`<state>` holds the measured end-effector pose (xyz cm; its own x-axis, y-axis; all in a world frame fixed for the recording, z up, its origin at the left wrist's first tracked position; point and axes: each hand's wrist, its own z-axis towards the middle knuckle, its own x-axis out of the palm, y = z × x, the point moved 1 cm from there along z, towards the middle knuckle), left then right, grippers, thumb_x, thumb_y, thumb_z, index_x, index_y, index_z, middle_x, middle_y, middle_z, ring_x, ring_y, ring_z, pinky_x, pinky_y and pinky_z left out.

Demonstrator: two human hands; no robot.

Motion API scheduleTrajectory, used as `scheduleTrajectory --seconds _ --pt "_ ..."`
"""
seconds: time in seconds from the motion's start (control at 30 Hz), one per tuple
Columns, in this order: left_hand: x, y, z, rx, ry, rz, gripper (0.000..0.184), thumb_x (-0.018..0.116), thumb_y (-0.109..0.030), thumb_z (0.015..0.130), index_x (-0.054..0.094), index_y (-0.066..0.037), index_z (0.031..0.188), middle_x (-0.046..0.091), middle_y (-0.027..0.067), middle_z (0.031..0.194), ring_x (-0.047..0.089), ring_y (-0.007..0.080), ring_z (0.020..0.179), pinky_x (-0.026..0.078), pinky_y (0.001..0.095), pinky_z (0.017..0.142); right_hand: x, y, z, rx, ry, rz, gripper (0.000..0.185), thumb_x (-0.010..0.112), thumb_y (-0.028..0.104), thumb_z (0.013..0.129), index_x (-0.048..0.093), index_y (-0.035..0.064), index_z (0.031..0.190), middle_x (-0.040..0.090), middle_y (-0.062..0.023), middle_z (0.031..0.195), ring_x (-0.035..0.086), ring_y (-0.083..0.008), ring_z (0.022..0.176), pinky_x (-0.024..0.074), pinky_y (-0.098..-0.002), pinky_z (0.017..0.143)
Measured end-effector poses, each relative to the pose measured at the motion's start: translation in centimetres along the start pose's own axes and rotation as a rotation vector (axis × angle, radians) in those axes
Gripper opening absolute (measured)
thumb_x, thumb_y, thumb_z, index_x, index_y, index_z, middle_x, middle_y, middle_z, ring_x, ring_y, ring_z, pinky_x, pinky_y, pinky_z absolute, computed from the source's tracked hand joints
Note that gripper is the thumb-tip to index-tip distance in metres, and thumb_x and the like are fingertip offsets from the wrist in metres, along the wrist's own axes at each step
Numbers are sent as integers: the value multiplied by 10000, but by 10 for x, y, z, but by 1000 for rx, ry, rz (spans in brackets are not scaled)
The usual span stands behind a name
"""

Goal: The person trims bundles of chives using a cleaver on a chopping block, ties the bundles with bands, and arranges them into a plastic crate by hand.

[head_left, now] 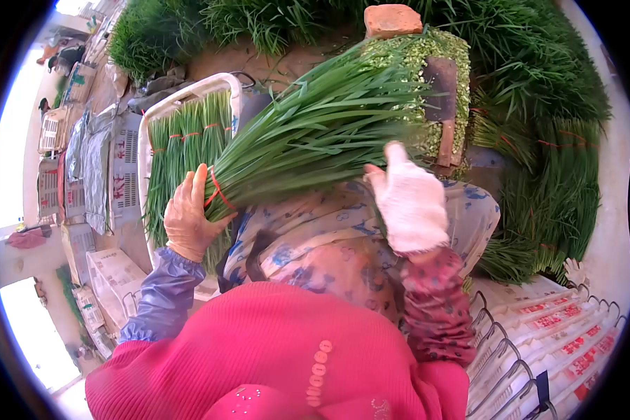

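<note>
A large bundle of long green leaves lies slantwise above my lap, tied near its lower left end with a red band. My left hand, in a tan glove, grips that tied end. Near the bundle's right, leafy part is my right hand, in a white glove, thumb and forefinger apart and nothing seen between them. Beyond it a wide blade with a wooden handle rests on a block covered in green clippings. The leaf tips overlap the block's left side.
A white crate of banded bundles stands at the left. A brick sits at the block's far edge. More greens are piled at the back and right. Folded white crates or bags with metal handles lie lower right.
</note>
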<state>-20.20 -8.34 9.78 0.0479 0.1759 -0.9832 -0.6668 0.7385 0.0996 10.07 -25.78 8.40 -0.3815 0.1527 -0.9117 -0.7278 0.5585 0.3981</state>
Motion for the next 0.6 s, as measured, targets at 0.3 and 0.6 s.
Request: scheduleTrajectory --seconds 0.3,0.6 --pt "1 0 -4 -5 10 13 1133 914 -388 508 414 -92 1481 577 168 1323 596 334 1148 492 394 916 14 -20 22 522 -52 1180 222 560 143 985 629 -13 1127 672 -46 836 589 -112 681 491 -274 633" --pt "2 -2 -7 -6 37 75 1152 904 -416 516 388 -97 1496 540 181 1368 556 362 1200 467 423 957 53 0 45 235 1 568 239 629 162 868 653 -34 1004 668 -112 761 578 -181 595 483 -324 605"
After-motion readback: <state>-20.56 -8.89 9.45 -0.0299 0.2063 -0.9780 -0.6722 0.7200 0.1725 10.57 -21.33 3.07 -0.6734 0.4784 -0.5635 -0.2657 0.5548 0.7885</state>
